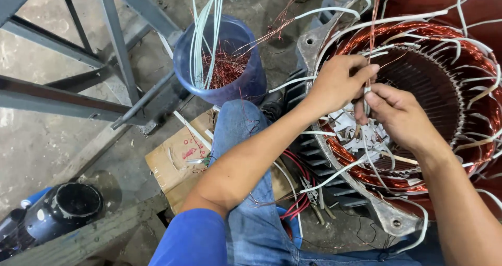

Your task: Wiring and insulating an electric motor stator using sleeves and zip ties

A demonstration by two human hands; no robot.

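Note:
A large motor stator (pixel 470 96) with copper windings and white insulating sleeves lies on its side at the right. My left hand (pixel 337 83) and my right hand (pixel 397 112) meet at its open face. Both pinch a thin bundle of copper wire leads (pixel 372 31) that rises upward, with a short white sleeve (pixel 367 96) on it between the fingers. Scraps of white insulation paper (pixel 355 127) lie inside the bore below my hands.
A blue bucket (pixel 246 83) holding copper wire scrap and long white sleeving stands behind my knee. A grey steel frame (pixel 120 51) fills the upper left. A cardboard piece (pixel 180 159), pliers (pixel 314 198) and red wires lie on the floor. A black round part (pixel 65 208) sits lower left.

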